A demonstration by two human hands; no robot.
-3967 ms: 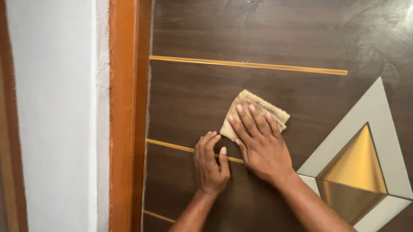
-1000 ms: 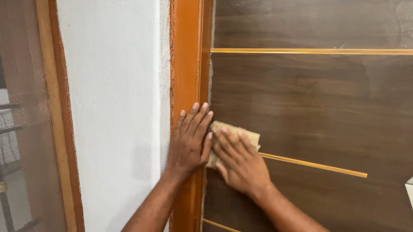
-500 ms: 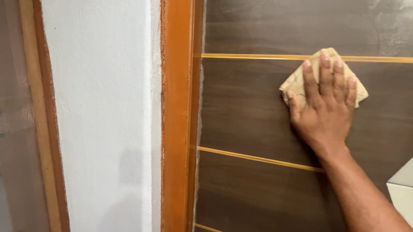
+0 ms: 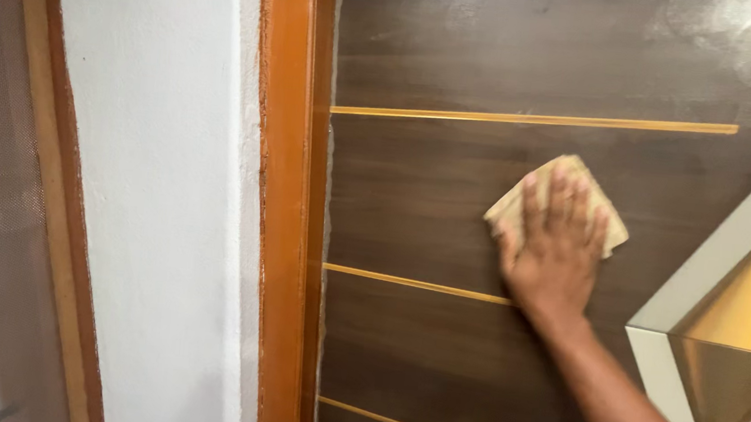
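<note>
Head view: the right hand (image 4: 553,254) is laid flat with fingers spread, and a folded tan cloth (image 4: 559,204) is pressed by it against the dark brown door (image 4: 450,190). No left hand is seen. Dull smears are visible on the door above the hand, near the top edge, so wiping is judged part done; the panel beneath the hand looks even. A gold strip (image 4: 533,119) runs above the hand, another (image 4: 414,283) below it. A white diamond with a gold centre (image 4: 745,334) is set right of the hand. An orange frame (image 4: 281,203) and white wall (image 4: 152,182) lie left. No labels or signs are seen
</note>
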